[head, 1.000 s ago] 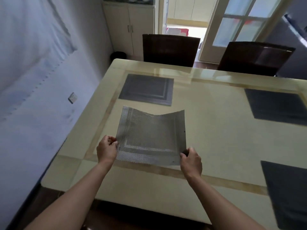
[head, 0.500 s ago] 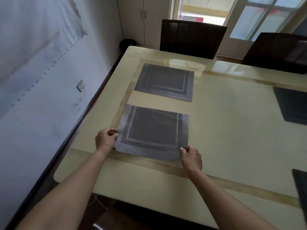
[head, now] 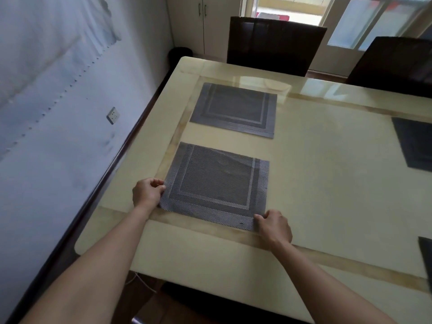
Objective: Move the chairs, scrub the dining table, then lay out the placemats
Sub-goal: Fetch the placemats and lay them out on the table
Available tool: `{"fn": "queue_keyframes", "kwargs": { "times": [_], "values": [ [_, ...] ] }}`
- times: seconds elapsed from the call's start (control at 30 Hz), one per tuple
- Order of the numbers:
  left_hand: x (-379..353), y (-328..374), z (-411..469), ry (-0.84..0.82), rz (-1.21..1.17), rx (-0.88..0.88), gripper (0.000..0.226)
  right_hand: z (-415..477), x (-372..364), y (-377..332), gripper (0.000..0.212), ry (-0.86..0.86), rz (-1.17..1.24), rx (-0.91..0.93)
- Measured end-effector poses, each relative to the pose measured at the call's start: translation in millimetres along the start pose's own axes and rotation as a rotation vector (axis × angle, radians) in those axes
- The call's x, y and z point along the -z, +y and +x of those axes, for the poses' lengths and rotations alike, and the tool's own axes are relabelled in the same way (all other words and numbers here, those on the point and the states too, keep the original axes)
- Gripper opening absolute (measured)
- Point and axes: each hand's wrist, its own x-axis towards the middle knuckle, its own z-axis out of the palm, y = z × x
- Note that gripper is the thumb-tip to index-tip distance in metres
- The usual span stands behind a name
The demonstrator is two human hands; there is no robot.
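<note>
A dark grey woven square placemat lies flat on the glossy cream stone worktop, near its left edge. The left hand pinches its near-left corner; the right hand pinches its near-right corner. A matching grey placemat lies just beyond it, before a dark brown chair.

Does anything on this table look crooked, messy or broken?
Nothing spilled or damaged. Only the near placemat shows a slight ripple toward its far edge, so it is not quite flat; the left hand and right hand pinch its near corners. The far placemat lies flat.
</note>
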Motion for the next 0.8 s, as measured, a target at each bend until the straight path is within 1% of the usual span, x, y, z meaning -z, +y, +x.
{"fn": "queue_keyframes", "kwargs": {
  "times": [0.27,0.8],
  "values": [
    [-2.2,-3.7,4.0,-0.004,0.008,-0.003,0.012,1.7,-1.7,1.0,0.032,0.024,-0.016,0.016],
    [-6.2,-2.8,0.2,0.05,0.043,-0.016,0.012,-0.9,0.5,0.7,0.033,0.02,-0.024,0.031]
  ]
}}
